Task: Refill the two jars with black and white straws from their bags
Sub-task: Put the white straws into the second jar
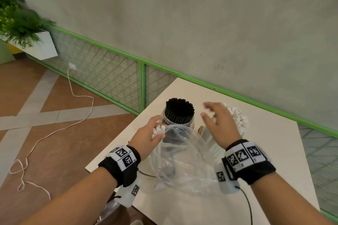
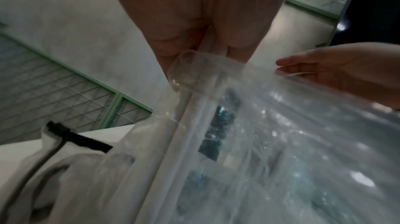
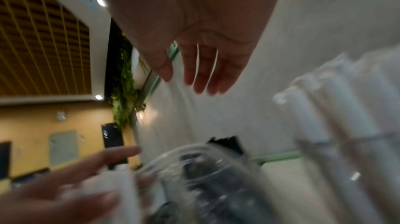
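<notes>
White straws [image 1: 158, 132], a small bundle, sit just below frame centre in the head view, w/ the left hand [image 1: 150, 134] curled round them at the mouth of a clear plastic bag [image 1: 184, 162] that sags lower centre on the table. Right hand [image 1: 218, 122] hovers right of centre, fingers spread & relaxed, holding nothing. Behind the left hand: clear jar [image 1: 180, 118] packed w/ black straws [image 1: 179, 107], upright. Behind the right hand: 2nd jar, mostly hidden, w/ white straws [image 1: 237, 117] sticking up. All on a pale cream table [image 1: 274, 142] set vs. a grey concrete wall [image 1: 201, 14]. Green-framed wire mesh panel [image 1: 109, 76] runs diagonally along the wall base. Brown tile floor [image 1: 60, 144] at left, w/ white cord [image 1: 73, 95] trailing from a socket. Planter w/ ferns [image 1: 22, 23] upper left.
</notes>
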Motion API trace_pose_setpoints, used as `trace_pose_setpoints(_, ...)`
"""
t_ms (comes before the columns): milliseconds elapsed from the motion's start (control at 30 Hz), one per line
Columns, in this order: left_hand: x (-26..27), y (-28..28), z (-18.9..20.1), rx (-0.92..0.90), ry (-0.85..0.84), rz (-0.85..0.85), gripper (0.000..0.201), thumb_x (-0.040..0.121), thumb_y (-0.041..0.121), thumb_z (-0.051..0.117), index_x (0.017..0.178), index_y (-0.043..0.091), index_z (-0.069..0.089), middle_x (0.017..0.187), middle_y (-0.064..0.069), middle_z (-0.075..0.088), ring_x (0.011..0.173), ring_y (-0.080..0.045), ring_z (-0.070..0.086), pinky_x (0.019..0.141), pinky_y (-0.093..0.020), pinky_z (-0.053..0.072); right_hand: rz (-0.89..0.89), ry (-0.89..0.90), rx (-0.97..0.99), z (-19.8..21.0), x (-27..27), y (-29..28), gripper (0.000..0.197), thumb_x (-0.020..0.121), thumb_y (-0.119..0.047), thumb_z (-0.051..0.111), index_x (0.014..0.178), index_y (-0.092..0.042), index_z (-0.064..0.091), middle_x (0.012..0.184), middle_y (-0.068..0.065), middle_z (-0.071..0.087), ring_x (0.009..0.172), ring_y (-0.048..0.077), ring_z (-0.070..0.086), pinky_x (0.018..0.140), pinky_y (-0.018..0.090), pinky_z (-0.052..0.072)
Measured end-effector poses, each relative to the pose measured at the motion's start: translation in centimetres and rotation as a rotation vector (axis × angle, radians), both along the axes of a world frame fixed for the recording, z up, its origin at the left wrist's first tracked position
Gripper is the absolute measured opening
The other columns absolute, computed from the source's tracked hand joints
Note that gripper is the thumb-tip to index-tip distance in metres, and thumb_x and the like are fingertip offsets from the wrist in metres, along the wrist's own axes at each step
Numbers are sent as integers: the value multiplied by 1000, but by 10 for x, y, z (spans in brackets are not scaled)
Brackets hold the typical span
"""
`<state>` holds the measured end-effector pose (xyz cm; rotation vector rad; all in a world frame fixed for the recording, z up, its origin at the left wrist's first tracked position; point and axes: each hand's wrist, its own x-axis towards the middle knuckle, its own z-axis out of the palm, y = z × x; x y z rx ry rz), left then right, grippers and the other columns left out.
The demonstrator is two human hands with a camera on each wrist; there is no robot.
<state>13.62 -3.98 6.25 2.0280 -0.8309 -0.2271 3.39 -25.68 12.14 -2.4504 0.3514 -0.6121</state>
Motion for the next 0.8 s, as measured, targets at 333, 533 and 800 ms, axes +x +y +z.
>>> trace_pose_setpoints(333,-12,0,-10,-329,514,71,64,83,70,39,135,33,40,140,13,41,131,-3,35,106,-26,26,297,295,444,-65,20,102,65,69,-33,79,125,-24,48,122,-9,56,112,6,53,100,27,42)
trace_pose_setpoints(533,-12,-2,13,-421,772,8,53,97,55,20,128,25,52,129,9,54,119,-8,49,103,-37,36,258,146,596,-69,28,108,29,70,-33,73,95,-22,63,97,0,68,93,14,64,86,34,51)
trace_pose_setpoints(800,-8,11,-11,-129,230,9,29,94,21,53,113,41,59,119,20,55,110,9,46,88,-10,32,176,25,732,-59,23,86,21,79,-25,68,93,-9,67,88,7,69,85,20,65,77,31,52)
